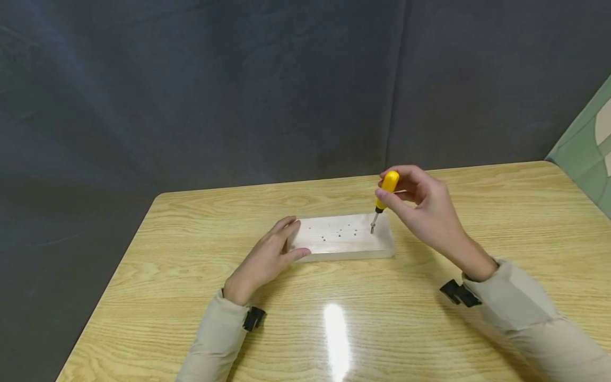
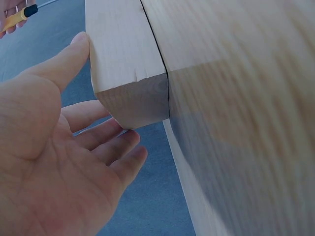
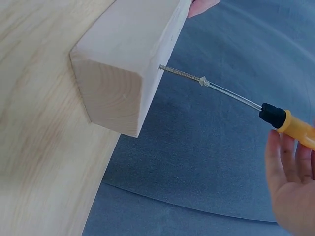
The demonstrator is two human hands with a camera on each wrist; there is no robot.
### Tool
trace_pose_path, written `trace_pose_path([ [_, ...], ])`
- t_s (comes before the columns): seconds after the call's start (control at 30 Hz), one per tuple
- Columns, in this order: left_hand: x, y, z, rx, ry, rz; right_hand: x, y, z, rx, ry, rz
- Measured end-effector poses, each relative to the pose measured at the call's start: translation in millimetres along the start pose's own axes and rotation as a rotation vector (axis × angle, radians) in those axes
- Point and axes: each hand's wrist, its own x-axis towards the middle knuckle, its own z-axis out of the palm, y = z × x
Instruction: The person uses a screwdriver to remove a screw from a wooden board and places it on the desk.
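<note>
A pale wooden block (image 1: 343, 246) lies lengthwise on the table, several small dark holes dotting its top. My left hand (image 1: 264, 257) holds its left end, thumb along the front side and fingers around the end and back; the left wrist view shows the thumb (image 2: 76, 46) against the block's edge. With thumb and fingers, my right hand (image 1: 425, 204) grips the yellow handle of a screwdriver (image 1: 389, 183). The driver's tip sits in the head of a screw (image 3: 182, 73), whose point meets the block's top near the right end. Most of the screw's thread shows above the wood.
The wood-grain table (image 1: 215, 212) stretches out on both sides of the block. Dark cloth (image 1: 277, 95) hangs behind its far edge, and a green patterned surface (image 1: 582, 154) stands at the right. Each sleeve cuff carries a black wrist camera (image 1: 254, 318).
</note>
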Motion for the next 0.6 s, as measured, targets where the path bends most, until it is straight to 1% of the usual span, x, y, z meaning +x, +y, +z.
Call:
trace_pose_path([
  [0.2, 0.2, -0.6, 0.5, 0.004, 0.001, -0.002, 0.7, 1.7, 1.4, -0.016, 0.014, -0.015],
  [0.6, 0.0, -1.3, 1.1, 0.002, 0.0, -0.002, 1.5, 0.3, 1.7, 0.013, -0.001, -0.038],
])
